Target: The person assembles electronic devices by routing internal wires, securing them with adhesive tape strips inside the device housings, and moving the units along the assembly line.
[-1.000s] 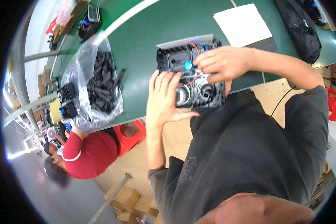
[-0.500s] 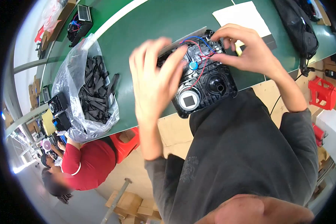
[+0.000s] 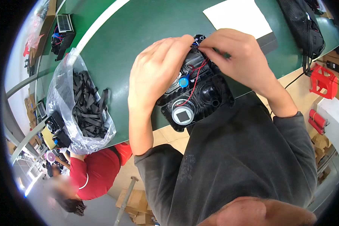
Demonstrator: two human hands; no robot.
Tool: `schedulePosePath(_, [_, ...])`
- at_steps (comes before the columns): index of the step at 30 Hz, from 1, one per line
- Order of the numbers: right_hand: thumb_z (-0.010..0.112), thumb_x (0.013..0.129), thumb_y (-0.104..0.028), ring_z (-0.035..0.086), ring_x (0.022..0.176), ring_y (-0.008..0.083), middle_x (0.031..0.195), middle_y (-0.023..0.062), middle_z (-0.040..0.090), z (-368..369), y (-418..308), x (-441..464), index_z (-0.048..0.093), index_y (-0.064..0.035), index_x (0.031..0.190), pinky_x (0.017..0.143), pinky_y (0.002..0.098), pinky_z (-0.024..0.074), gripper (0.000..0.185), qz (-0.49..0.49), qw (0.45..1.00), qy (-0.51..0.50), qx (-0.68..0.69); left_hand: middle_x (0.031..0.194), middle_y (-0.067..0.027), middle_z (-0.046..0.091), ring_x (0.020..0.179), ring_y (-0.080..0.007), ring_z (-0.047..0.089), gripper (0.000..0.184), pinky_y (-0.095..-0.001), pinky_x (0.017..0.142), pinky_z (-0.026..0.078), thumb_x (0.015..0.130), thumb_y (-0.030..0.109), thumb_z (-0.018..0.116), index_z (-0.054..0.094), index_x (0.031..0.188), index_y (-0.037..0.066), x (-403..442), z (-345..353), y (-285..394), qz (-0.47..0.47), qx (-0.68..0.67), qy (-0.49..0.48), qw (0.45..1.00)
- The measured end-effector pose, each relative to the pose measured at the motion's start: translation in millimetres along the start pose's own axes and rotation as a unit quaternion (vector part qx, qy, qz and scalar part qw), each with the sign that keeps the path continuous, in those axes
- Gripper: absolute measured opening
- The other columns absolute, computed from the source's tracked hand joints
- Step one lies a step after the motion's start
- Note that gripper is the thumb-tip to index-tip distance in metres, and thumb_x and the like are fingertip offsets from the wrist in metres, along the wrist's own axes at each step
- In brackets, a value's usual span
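A black plastic speaker housing [image 3: 224,88] lies open side up at the table's near edge. In it are a round silver speaker magnet [image 3: 182,116] with a dark square, a small blue cylindrical part [image 3: 184,81] and a black round port [image 3: 210,93]. Red wires [image 3: 195,83] run across it. My left hand [image 3: 156,66] arches over the housing's left side, fingers closed, tips at the far end by a bit of blue wire. Opposite, my right hand [image 3: 237,56] pinches the wires where red and blue meet. What the left fingertips hold is hidden.
A clear plastic bag [image 3: 60,90] of black straps [image 3: 88,109] lies to the left. Another housing [image 3: 62,37] with a solar panel stands beyond it. White paper [image 3: 237,17] and a black bag [image 3: 303,30] lie at the far right. A person in red [image 3: 98,171] sits at left.
Both hands have come together at the housing's far end. My left hand has lowered from its blurred raised position, and my right fingers have closed. The view has shifted, and the housing appears turned slightly.
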State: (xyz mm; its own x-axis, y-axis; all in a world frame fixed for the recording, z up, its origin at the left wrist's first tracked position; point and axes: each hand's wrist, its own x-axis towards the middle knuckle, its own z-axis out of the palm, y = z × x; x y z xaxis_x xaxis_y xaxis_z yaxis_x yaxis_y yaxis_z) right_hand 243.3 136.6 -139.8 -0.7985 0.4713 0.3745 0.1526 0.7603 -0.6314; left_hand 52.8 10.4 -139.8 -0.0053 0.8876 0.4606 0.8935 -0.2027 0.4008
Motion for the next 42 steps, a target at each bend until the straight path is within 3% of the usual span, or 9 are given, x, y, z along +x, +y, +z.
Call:
schedulePosePath(4, [0.087,0.082,-0.015,0.066,0.112,0.0257,0.126,0.0052,0.067,0,-10,10,0.079,-0.0056,0.101,0.088,0.0409,0.0566,0.023,0.024,0.985,-0.091,-0.146,0.112,-0.011,0.077,0.087,-0.0313,0.077,0.024,-0.04,0.076,0.062,0.084,0.003,0.084,0.075,0.106,0.004,-10,-7,-4,0.007,0.013,-0.025,1.0])
schedulePosePath(7, [0.076,0.083,-0.017,0.06,0.105,0.0321,0.099,0.0158,0.06,-1,-1,28,0.074,-0.004,0.08,0.088,0.0422,0.0497,0.014,-0.036,0.978,-0.151,-0.14,0.119,-0.0086,0.075,0.092,-0.0294,0.075,0.028,-0.039,0.077,0.06,0.081,0.003,0.085,0.076,0.108,0.007,-11,-11,0,0.019,0.106,-0.022,0.994])
schedulePosePath(10, [0.064,0.08,-0.007,0.056,0.106,0.0312,0.101,0.0156,0.056,0,-22,34,0.068,-0.0022,0.073,0.088,0.0406,0.0489,0.009,-0.034,0.958,-0.163,-0.235,0.12,-0.0053,0.072,0.096,-0.0275,0.07,0.029,-0.0381,0.083,0.055,0.084,0.008,0.082,0.076,0.112,0.01,-14,-7,5,-0.009,0.137,-0.078,0.987])
schedulePosePath(13, [0.065,0.08,-0.006,0.056,0.106,0.0316,0.103,0.0164,0.057,0,-18,34,0.068,0.001,0.079,0.089,0.0391,0.0493,0.008,-0.083,0.947,-0.17,-0.261,0.108,-0.0056,0.068,0.094,-0.0262,0.068,0.025,-0.0387,0.082,0.052,0.087,0.012,0.076,0.076,0.112,0.013,-11,-6,11,-0.04,0.149,-0.107,0.982])
schedulePosePath(18, [0.066,0.089,-0.004,0.061,0.116,0.0359,0.12,0.0208,0.061,-23,1,36,0.073,0.0038,0.104,0.096,0.0394,0.0524,0.018,-0.105,0.974,-0.196,-0.036,0.095,-0.0075,0.06,0.092,-0.0244,0.066,0.013,-0.0389,0.078,0.049,0.086,0.01,0.07,0.074,0.098,0.011,-5,-1,16,-0.045,0.19,-0.125,0.973])
schedulePosePath(22, [0.072,0.093,-0.008,0.063,0.118,0.0385,0.13,0.0221,0.059,-51,-1,21,0.074,0.0014,0.113,0.099,0.0409,0.0539,0.022,-0.12,0.977,-0.168,-0.053,0.097,-0.0093,0.061,0.094,-0.0249,0.067,0.01,-0.0394,0.079,0.05,0.084,0.008,0.069,0.073,0.093,0.008,-3,0,15,-0.021,0.173,-0.106,0.979])
schedulePosePath(27, [0.091,0.077,-0.027,0.061,0.121,0.0311,0.133,0.0094,0.062,-30,7,-12,0.08,-0.0072,0.106,0.097,0.0444,0.0545,0.037,-0.178,0.968,-0.106,-0.142,0.112,-0.0079,0.065,0.1,-0.0296,0.067,0.021,-0.0426,0.087,0.053,0.09,0.011,0.075,0.075,0.111,0.01,-2,-4,12,-0.024,0.185,-0.166,0.968])
schedulePosePath(28, [0.094,0.071,-0.034,0.061,0.12,0.0355,0.13,0.0134,0.063,-27,11,-15,0.079,-0.0079,0.111,0.1,0.0457,0.0538,0.05,-0.185,0.966,-0.105,-0.149,0.113,-0.0081,0.066,0.101,-0.0299,0.067,0.022,-0.0425,0.088,0.053,0.091,0.012,0.075,0.076,0.112,0.01,-1,-5,11,-0.024,0.186,-0.168,0.968])
schedulePosePath(42, [0.095,0.073,-0.039,0.068,0.11,0.0344,0.127,0.0133,0.066,-14,29,-17,0.073,-0.0042,0.119,0.091,0.0428,0.0588,0.061,-0.219,0.968,-0.095,-0.081,0.132,-0.0106,0.067,0.123,-0.0294,0.063,0.02,-0.0447,0.106,0.045,0.094,0.02,0.076,0.081,0.111,0.011,10,-4,12,0.009,0.066,-0.142,0.988])
